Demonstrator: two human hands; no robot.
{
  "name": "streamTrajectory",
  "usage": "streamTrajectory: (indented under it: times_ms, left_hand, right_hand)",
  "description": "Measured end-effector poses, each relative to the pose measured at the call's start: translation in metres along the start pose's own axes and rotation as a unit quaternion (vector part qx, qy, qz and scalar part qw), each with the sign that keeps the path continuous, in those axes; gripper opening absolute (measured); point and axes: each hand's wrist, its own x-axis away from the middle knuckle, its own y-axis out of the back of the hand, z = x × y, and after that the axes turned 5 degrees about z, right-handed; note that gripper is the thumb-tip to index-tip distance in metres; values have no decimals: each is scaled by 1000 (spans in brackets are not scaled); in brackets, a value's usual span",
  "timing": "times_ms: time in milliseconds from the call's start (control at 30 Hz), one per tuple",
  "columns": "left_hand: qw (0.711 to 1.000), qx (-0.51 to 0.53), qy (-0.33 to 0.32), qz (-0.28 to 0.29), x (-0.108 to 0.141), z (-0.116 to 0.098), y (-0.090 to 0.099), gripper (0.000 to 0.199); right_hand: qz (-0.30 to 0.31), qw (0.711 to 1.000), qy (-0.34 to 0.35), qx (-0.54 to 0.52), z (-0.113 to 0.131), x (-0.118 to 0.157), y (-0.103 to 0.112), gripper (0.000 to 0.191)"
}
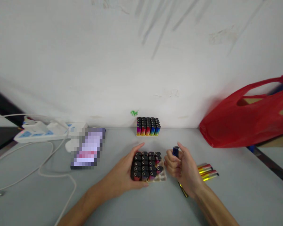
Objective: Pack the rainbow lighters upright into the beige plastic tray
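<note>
My left hand (122,172) is wrapped around the left side of a pale tray (163,176), its thumb and fingers against the lighters (144,164) standing in it. These lighters have black tops and coloured bodies; several slots at the tray's right side show bare. Just right of the tray, my right hand (182,168) is closed around a lighter (176,151), whose dark blue end sticks up from the fist; the rest is hidden in my fingers. Loose lighters in yellow and red (208,172) lie beside that hand, and another gold one (183,190) shows partly under it.
A second block of upright, rainbow-coloured lighters (148,126) stands against the wall. At left lie a phone (89,149), a white power strip (42,135) and loose white cables (72,179). A red bag (235,122) sits at the right.
</note>
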Motion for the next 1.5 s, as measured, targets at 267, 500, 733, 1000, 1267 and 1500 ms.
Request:
streamTrajectory:
  times_ms: [267,500,733,1000,1267,1500]
  left_hand:
    - [1000,-9,2,-12,1,-6,-1,122]
    - [1000,-17,0,-12,0,0,0,124]
    - [1000,-25,-1,-8,1,-1,0,122]
    - [1000,12,-2,-1,0,-1,-1,123]
    - [1000,3,-1,-3,0,-3,-1,124]
    - [1000,-3,1,-1,0,-3,-1,124]
  right_hand:
    - [27,1000,3,-3,-1,1,-1,63]
    - [26,1000,8,6,-1,1,-1,60]
    - [24,1000,16,14,-2,0,1,58]
    - [13,999,25,16,-5,1,1,56]
    - [1,999,33,29,-2,2,-3,58]
    - [-50,994,66,74,-2,4,-11,50]
